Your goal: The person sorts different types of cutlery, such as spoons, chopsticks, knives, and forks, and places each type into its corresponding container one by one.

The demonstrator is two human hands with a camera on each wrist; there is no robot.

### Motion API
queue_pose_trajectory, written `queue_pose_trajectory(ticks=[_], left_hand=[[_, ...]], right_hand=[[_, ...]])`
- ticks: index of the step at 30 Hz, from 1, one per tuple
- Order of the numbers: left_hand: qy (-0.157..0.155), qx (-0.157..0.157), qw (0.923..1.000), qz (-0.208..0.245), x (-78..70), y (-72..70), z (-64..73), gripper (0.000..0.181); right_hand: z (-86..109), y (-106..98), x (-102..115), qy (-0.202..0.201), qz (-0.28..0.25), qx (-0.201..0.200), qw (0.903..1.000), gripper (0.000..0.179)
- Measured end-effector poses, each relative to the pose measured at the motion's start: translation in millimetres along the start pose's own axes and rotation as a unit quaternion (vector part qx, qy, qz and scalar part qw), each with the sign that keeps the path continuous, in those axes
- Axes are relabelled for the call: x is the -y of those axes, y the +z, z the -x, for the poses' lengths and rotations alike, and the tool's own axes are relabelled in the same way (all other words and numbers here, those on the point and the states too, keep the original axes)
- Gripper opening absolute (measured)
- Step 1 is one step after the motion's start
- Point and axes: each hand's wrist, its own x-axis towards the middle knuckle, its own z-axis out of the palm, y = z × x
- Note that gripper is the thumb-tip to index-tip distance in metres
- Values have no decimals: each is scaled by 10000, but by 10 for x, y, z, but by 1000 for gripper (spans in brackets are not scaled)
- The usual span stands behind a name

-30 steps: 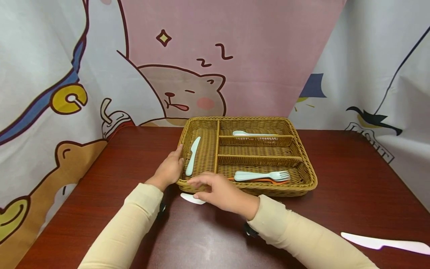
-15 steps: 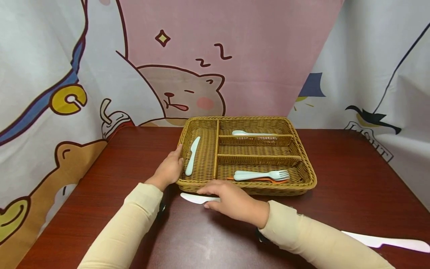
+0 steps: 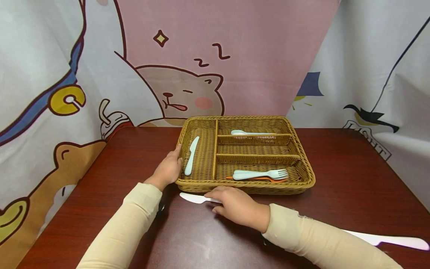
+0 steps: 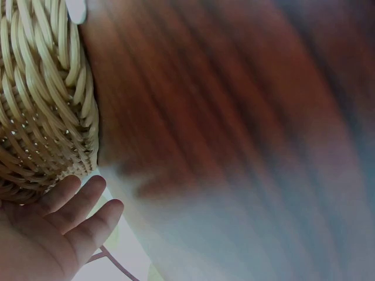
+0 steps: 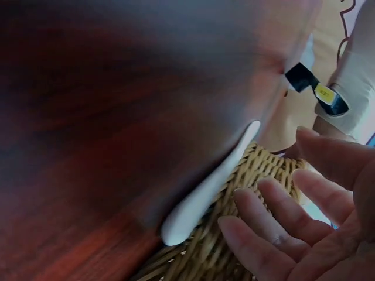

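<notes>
A wicker cutlery basket (image 3: 256, 188) stands on the table, split into several compartments. My left hand (image 3: 166, 169) rests against its left side, fingers extended along the weave (image 4: 44, 111). In front of the basket lies a white knife (image 3: 193, 198), its handle partly covered by my right hand (image 3: 236, 205) in the head view. The right wrist view has the fingers (image 5: 258, 240) loosely bent and apart, beside the knife (image 5: 199, 202) and not around it. A pale green knife (image 3: 191, 157) lies in the left compartment. Pale forks (image 3: 258, 174) lie in the front one.
Orange cutlery (image 3: 282, 180) shows under the forks. A pale spoon (image 3: 240, 132) lies in the back compartment. Another white knife (image 3: 399, 241) lies at the front right, partly behind the right sleeve (image 3: 312, 235). A printed cloth (image 3: 262, 56) hangs behind the table.
My right hand has moved rightward and down from over the knife's blade to its handle, uncovering more of the blade. My left hand stays at the basket's side.
</notes>
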Motion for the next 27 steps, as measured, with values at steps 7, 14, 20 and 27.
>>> queue_pose_trajectory(ticks=[7, 14, 20, 27], left_hand=[[-61, 41, 10000, -2, -12, -12, 1, 58], [-74, 25, 10000, -31, -12, -9, -6, 58], [-88, 57, 9999, -21, -2, 3, -4, 58], [-72, 12, 9999, -76, 3, 11, -12, 57]], right_hand=[[8, 26, -42, 174, 106, 50, 9998, 37], [8, 53, -57, 297, 202, 46, 9993, 34], [1, 74, -56, 267, 212, -92, 9994, 29], [12, 74, -51, 276, 190, -58, 9994, 30]])
